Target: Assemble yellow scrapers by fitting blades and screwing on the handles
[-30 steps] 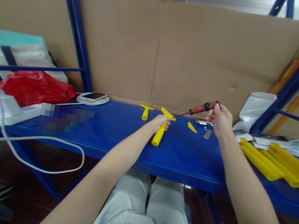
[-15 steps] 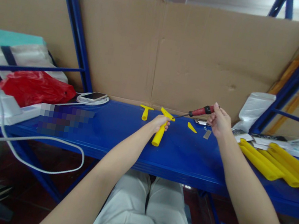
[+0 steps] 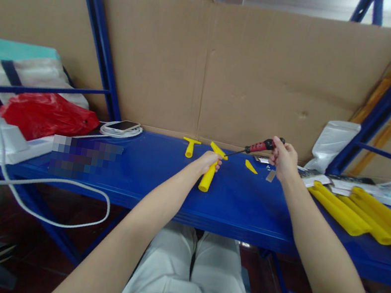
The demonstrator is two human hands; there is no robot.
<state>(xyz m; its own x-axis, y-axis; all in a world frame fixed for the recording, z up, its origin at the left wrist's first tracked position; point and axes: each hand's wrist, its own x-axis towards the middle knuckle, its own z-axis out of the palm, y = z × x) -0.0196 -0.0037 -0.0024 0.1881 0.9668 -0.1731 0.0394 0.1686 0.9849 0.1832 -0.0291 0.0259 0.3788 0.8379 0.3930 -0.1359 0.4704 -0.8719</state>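
My left hand (image 3: 211,161) is closed around a yellow T-shaped scraper (image 3: 206,181), its round handle pointing toward me and its head just beyond my fingers. A red and black screwdriver (image 3: 257,148) is gripped at the end of its handle by my right hand (image 3: 284,158). The screwdriver's shaft slants down to the left, and its tip meets the scraper head; the exact contact spot is too small to make out. Behind my left hand lies a smaller yellow T-shaped piece (image 3: 190,149). Nearer my right hand are a flat yellow piece (image 3: 251,166) and a small metal blade (image 3: 271,175).
Several yellow tubes (image 3: 343,210) lie on the blue table (image 3: 161,170) at the right. On the left are a phone (image 3: 125,126) on a coiled white cable, a red plastic bag (image 3: 50,113) and a white power strip (image 3: 40,143). A cardboard panel (image 3: 246,74) closes off the back.
My right hand has shifted slightly and turned at the end of the screwdriver handle, which now sits a little lower. My left hand and the scraper stay in place.
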